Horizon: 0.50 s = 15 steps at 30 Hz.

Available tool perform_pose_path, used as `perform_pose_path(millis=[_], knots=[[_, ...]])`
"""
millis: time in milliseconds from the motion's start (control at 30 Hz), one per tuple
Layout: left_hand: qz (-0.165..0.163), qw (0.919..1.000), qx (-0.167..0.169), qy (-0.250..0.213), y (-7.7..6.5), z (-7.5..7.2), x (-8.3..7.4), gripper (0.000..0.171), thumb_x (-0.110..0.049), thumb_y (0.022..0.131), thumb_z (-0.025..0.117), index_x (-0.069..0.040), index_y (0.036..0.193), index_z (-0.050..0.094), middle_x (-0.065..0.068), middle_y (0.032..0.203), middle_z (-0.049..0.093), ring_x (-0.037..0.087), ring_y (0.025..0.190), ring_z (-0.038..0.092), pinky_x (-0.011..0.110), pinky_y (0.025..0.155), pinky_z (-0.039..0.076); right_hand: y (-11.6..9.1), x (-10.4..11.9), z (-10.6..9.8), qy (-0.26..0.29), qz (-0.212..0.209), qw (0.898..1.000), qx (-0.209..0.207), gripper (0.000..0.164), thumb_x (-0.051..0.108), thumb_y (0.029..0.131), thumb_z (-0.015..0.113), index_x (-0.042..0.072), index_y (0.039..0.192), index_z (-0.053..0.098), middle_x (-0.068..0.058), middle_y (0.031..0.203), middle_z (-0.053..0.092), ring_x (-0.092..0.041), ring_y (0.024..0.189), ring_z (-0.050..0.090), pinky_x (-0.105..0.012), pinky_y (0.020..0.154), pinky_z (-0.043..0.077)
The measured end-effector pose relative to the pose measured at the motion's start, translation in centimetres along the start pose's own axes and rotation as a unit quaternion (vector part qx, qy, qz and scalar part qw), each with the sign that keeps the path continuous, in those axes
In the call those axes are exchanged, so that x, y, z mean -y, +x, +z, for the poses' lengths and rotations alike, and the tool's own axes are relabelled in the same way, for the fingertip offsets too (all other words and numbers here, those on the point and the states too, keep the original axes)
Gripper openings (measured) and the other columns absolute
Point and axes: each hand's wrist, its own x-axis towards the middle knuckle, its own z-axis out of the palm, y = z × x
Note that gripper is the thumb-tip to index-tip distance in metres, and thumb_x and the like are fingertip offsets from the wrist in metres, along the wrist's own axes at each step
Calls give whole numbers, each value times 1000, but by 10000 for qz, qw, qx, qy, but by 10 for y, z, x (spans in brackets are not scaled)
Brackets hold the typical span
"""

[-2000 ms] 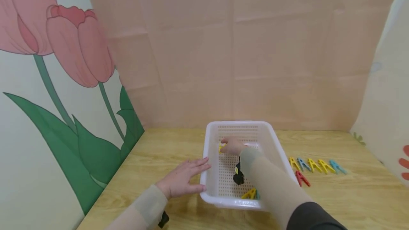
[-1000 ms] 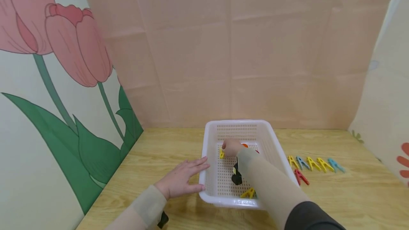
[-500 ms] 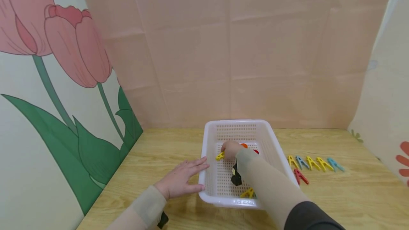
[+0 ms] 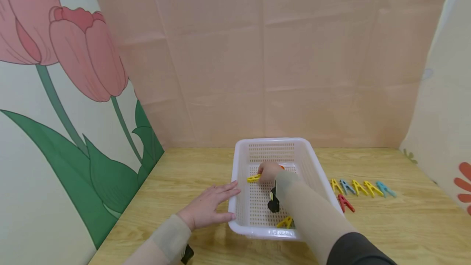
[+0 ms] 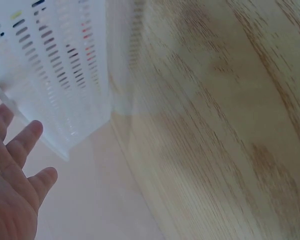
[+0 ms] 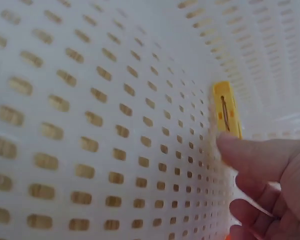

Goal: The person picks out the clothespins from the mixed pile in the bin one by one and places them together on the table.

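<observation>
A white perforated plastic basket [image 4: 238, 207] stands on the wooden table. Inside it, toward the far left, my right hand [image 4: 270, 171] holds a yellow clothespin [image 4: 253, 178] at one end. The right wrist view shows the thumb against that yellow clothespin [image 6: 226, 110], the other fingers curled beneath. With fingers straight and spread, my left hand [image 4: 211, 204] rests its fingertips at the basket's left rim. In the left wrist view the left hand [image 5: 12, 170] lies beside the rim. A second yellow clothespin [image 4: 285, 222] lies in the basket's near end, partly behind my right forearm. An orange piece [image 4: 282, 167] shows beyond the right hand.
Right of the basket, a row of yellow and blue clothespins [image 4: 359, 187] lies on the table [image 4: 404, 228], with a red clothespin [image 4: 346, 203] in front. A pinkish sheet [image 4: 265, 60] hangs behind; a tulip-painted wall [image 4: 73, 134] borders the left.
The yellow clothespin at my right hand has turned from upright to lying sideways, pointing left. The fingers have closed on its end. My left hand stays at the rim.
</observation>
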Motion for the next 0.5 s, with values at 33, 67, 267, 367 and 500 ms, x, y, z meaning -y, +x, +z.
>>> perform_pose_path(millis=[33,67,267,367,500], knots=[[3,10000,-7,1,0,0,0,72,-62,90,49,-25,150,36,-7,159,21,21,141,29,57,113,18,1,-1,0,84,4,10000,8,22,13,70,83,15,88,71,-1,87,64,-22,83,56,-43,82,49],[4,10000,-18,9,0,0,0,71,-61,90,50,-25,150,36,-7,158,21,21,141,29,58,113,19,2,-3,0,162,22,9999,30,22,14,71,84,16,88,71,0,87,64,-22,84,56,-43,83,48],[-5,10000,-27,-43,0,1,0,70,-57,90,53,-25,150,36,-8,158,21,20,141,29,59,112,19,-1,-5,-4,511,16,9986,108,19,19,74,83,17,88,70,1,88,65,-21,85,56,-43,82,45],[-80,9999,17,-124,0,1,-1,70,-57,90,54,-26,150,36,-11,158,18,19,142,27,56,114,17,-6,-2,-7,789,133,9967,113,19,21,74,83,17,88,71,0,88,66,-22,86,56,-45,83,45],[-153,9997,40,-188,0,1,-1,69,-56,90,54,-26,149,37,-12,159,18,18,142,27,55,114,16,-12,1,-9,1037,214,9943,106,20,23,75,83,18,90,72,0,90,66,-23,88,57,-48,87,45]])
